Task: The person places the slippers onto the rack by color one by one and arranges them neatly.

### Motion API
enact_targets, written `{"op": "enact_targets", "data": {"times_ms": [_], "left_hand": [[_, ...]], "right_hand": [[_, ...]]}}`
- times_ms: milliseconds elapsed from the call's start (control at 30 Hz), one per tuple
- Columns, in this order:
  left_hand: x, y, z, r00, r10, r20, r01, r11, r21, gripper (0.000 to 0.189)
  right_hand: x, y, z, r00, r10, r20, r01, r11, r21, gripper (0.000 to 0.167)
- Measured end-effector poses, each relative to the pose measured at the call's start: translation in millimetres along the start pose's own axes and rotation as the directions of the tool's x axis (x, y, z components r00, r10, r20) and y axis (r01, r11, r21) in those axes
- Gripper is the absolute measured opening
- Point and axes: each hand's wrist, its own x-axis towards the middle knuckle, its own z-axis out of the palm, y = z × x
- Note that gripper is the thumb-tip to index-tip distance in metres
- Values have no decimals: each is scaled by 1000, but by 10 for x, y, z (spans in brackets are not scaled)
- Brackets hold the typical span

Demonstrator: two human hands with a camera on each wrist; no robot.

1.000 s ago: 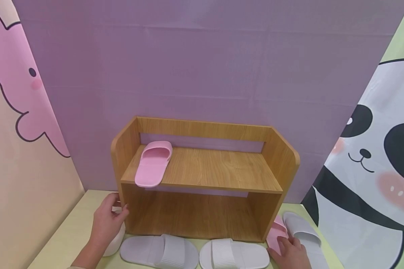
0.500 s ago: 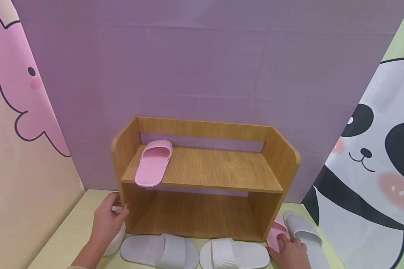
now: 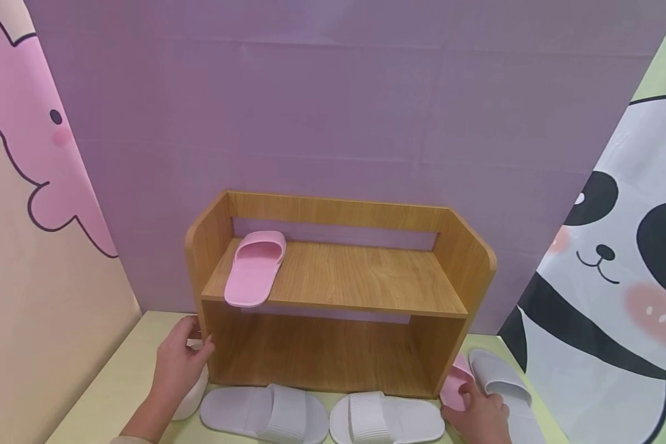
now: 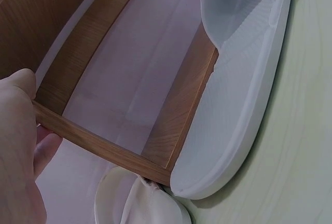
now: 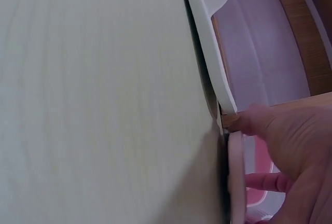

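Observation:
My left hand [image 3: 180,361] grips the left side panel of a two-tier wooden shoe rack [image 3: 344,277], thumb on the front edge and fingers outside. At the rack's lower right, my right hand [image 3: 480,416] holds the heel end of a pink slipper [image 3: 454,385]. In the right wrist view, its thumb lies by the rack's corner and a finger touches the slipper's footbed [image 5: 237,177]; other fingers are partly hidden. Another pink slipper [image 3: 252,274] lies on the upper shelf at the left. A white slipper [image 4: 140,198] stands beside my left hand, partly covered by it.
Along the rack's front lie a grey slipper [image 3: 266,413] and a white slipper [image 3: 388,419], sideways. A grey slipper [image 3: 502,388] lies right of the pink one. Behind the rack is a purple backdrop [image 3: 333,111]; a pale table [image 3: 105,370] bears everything.
My right fingers have curled further over the pink slipper's heel end. My left hand keeps its grip on the rack. The rack and the other slippers stay put.

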Motion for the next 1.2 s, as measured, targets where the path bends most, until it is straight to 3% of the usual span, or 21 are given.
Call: {"op": "enact_targets", "data": {"times_ms": [367,600,767,933,1200], "left_hand": [[-3,0,4,1000,14,-18,-14,1000,-7,38],[-9,2,8,1000,13,-25,-13,1000,-11,38],[-2,9,8,1000,-6,-11,6,1000,-12,38],[4,20,3,1000,-19,3,19,1000,-6,39],[2,27,-4,1000,-13,-1,13,1000,-4,39]], "right_hand": [[-73,-104,-82,994,90,-62,-82,990,113,82],[-123,-189,-198,987,36,-156,-11,987,160,77],[-164,-211,-274,963,-23,-267,67,986,155,69],[-196,-228,-328,926,-54,-374,128,976,177,63],[-235,-316,-441,897,-8,-442,117,968,221,66]]}}
